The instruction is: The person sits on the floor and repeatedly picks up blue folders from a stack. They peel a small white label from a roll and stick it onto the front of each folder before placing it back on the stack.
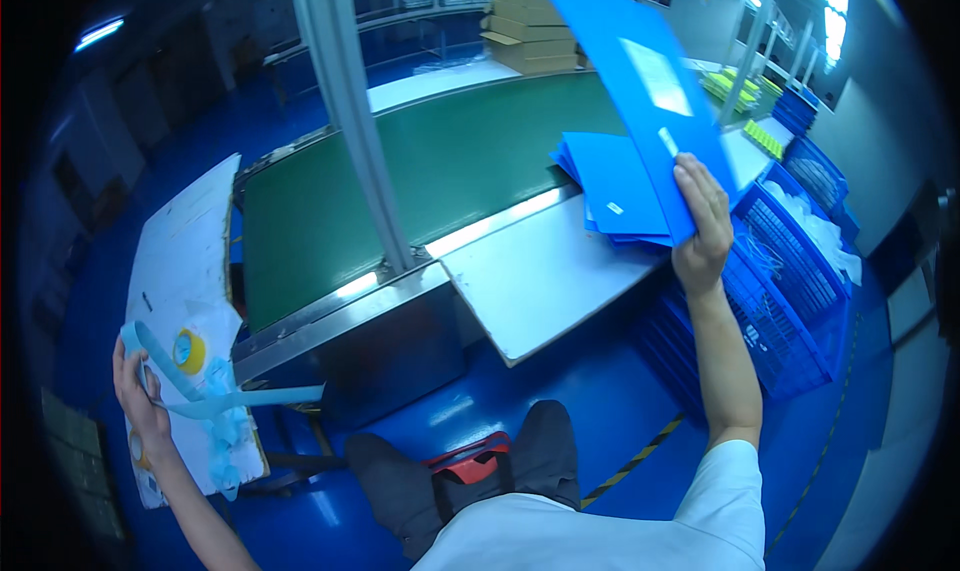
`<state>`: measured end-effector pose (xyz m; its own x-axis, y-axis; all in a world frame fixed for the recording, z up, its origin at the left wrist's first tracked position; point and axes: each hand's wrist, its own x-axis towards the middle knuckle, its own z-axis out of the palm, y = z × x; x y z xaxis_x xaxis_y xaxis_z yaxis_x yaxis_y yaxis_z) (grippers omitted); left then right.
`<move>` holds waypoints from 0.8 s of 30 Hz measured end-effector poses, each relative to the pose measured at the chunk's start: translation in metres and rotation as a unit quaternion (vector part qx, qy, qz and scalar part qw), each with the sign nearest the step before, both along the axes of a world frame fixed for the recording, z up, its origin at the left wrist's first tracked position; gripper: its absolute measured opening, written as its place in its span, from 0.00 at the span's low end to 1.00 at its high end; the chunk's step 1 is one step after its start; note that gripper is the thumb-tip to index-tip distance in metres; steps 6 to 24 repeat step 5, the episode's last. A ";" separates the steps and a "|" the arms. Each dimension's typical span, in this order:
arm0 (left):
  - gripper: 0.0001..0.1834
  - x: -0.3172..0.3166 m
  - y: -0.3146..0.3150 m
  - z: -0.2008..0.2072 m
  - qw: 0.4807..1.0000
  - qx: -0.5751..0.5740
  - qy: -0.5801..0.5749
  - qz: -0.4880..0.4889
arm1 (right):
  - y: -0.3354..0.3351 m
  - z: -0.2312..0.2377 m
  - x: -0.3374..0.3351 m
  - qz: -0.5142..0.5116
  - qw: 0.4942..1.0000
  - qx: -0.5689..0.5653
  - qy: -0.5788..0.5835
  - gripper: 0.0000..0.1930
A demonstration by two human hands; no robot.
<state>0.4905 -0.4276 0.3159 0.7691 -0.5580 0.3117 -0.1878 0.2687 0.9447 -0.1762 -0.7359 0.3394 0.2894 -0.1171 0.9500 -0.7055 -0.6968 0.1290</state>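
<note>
My left hand [140, 391] is closed around a long light-blue strip [215, 404], which loops up beside the fingers and trails off to the right. Below it is a white board table [180, 261], with a yellow roll of tape [189, 352] and crumpled light-blue scraps [228, 433]. On the right, my right hand [705, 216] grips the lower part of a large flat blue panel [640, 101] that stands tilted upward and bears white labels. Just behind that panel, several similar blue panels [610, 186] lie in a loose stack.
A green conveyor belt [450, 156] runs across the middle, with a metal post [355, 121] at its near edge. The panel stack rests on a white side table [530, 281]. Blue crates [770, 311] hold white and clear material at right. Cardboard boxes [530, 31] stand at the back.
</note>
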 end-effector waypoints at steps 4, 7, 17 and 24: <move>0.29 0.016 0.023 0.047 0.982 0.121 -0.060 0.134 | -0.113 -0.071 -0.025 -0.064 0.992 0.108 0.034 0.26; 0.31 0.037 0.026 0.046 0.965 0.173 -0.086 0.174 | -0.131 -0.083 0.022 -0.019 0.993 0.114 0.030 0.26; 0.31 0.037 0.026 0.046 0.965 0.173 -0.086 0.174 | -0.131 -0.083 0.022 -0.019 0.993 0.114 0.030 0.26; 0.31 0.037 0.026 0.046 0.965 0.173 -0.086 0.174 | -0.131 -0.083 0.022 -0.019 0.993 0.114 0.030 0.26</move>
